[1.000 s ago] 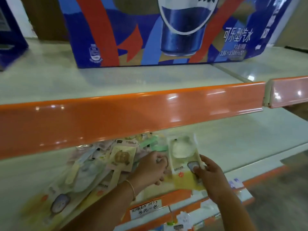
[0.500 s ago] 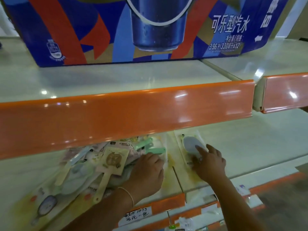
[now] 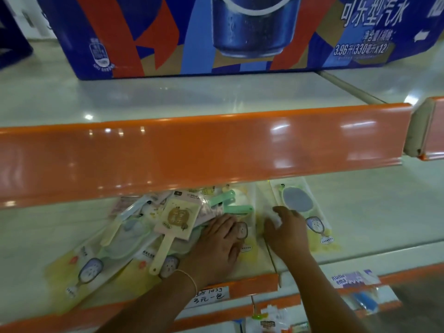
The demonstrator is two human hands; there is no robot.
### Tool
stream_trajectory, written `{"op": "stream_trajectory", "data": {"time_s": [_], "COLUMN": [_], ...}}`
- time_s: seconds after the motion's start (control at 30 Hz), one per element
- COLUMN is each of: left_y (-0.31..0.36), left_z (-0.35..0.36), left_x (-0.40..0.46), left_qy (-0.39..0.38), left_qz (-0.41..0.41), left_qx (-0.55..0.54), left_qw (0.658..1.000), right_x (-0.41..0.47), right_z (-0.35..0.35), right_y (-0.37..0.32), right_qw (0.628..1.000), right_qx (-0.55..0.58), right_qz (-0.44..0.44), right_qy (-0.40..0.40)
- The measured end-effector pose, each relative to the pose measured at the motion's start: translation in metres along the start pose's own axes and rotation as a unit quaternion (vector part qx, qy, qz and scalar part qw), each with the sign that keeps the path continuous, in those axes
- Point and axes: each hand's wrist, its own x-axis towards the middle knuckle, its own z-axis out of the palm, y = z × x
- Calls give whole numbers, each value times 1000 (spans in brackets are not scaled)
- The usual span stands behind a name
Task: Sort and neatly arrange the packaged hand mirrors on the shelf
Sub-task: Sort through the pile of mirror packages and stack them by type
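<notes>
A loose pile of packaged hand mirrors (image 3: 134,239) lies on the lower shelf (image 3: 374,212). On top of it sits a pink square mirror with a cream handle (image 3: 176,218), with green handles (image 3: 230,203) behind. My left hand (image 3: 216,246) rests flat on the pile's right side, fingers spread. Right of a thin divider, one packaged mirror with a grey oval face (image 3: 296,200) lies alone. My right hand (image 3: 286,234) is at its left edge, thumb and fingers pinching the wrapper.
The orange front rail of the upper shelf (image 3: 192,155) hides the back of the pile. A blue soda carton (image 3: 216,32) stands on that upper shelf. Handwritten price labels (image 3: 211,296) sit on the lower rail, with small goods below.
The right hand set the grey-faced mirror down right of the divider, then slid back to its left edge. The left hand flattened onto the pile. The view moved closer.
</notes>
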Motion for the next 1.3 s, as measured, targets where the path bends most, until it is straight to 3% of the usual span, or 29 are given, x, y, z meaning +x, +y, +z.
{"op": "stream_trajectory", "data": {"time_s": [0.17, 0.47, 0.73, 0.9, 0.97, 1.03, 1.13, 1.17, 1.27, 1.3], "left_y": [1, 1, -1, 7, 18, 33, 54, 57, 63, 64], "left_z": [2, 1, 3, -4, -10, -22, -38, -40, -39, -37], "left_x": [-2, -9, -10, -7, -2, 8, 31, 41, 64, 68], "left_qy": [23, 90, 100, 90, 104, 103, 40, 9, -41, -52], "left_qz": [-48, -132, -135, -65, -54, -107, -259, -315, -422, -437], "left_qx": [-32, -6, -11, -45, -81, -158, -336, -409, -625, -650], "left_qw": [998, 987, 986, 993, 990, 976, 905, 857, 655, 620], "right_x": [-15, -14, -7, -9, -7, -7, -9, -10, -13, -14], "right_z": [20, 24, 17, -7, -15, -25, -42, -46, -50, -51], "right_y": [-37, -61, -45, -17, -4, 5, 18, 21, 33, 36], "right_qw": [994, 993, 983, 956, 947, 941, 923, 918, 901, 898], "right_qx": [71, 27, 144, 250, 278, 299, 352, 367, 405, 408], "right_qz": [41, 54, 73, 119, 129, 136, 137, 134, 128, 129], "right_qy": [-71, -100, -88, -97, -91, -83, -74, -75, -92, -99]}}
